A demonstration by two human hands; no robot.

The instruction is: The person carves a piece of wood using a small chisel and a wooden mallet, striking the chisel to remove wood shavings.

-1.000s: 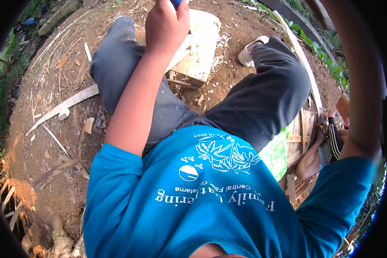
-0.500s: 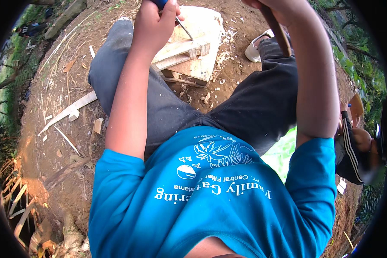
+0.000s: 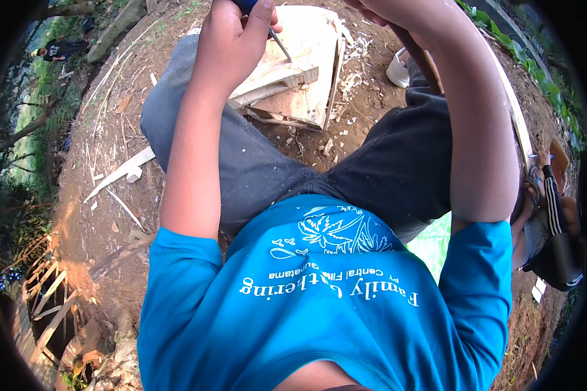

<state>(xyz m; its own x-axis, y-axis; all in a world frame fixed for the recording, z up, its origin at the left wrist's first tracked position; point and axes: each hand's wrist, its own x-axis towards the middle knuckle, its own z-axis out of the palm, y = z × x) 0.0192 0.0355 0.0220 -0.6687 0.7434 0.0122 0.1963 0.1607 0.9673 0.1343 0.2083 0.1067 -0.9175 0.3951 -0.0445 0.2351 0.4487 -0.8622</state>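
Note:
My left hand (image 3: 236, 36) is wrapped round the blue handle (image 3: 244, 6) of a chisel at the top of the view. The chisel's thin metal blade (image 3: 280, 45) slants down to the right, its tip at a pale, notched wood block (image 3: 277, 81). That block lies on a larger flat wooden work surface (image 3: 310, 29) between my legs. Higher up on the right, my right hand (image 3: 401, 14) is closed on a brown wooden handle (image 3: 426, 64), which hangs down partly behind my forearm. Whatever is at the handle's other end is out of view.
Wood shavings (image 3: 353, 81) litter the dirt around the work surface. Wood strips (image 3: 120, 173) lie on the ground at left. Another person with a striped sleeve (image 3: 554, 202) sits close on the right; a second person (image 3: 62, 50) is far off at upper left.
My right hand has shifted left with the wooden handle, which my forearm now covers more. The left hand and chisel have barely moved. The view has shifted slightly.

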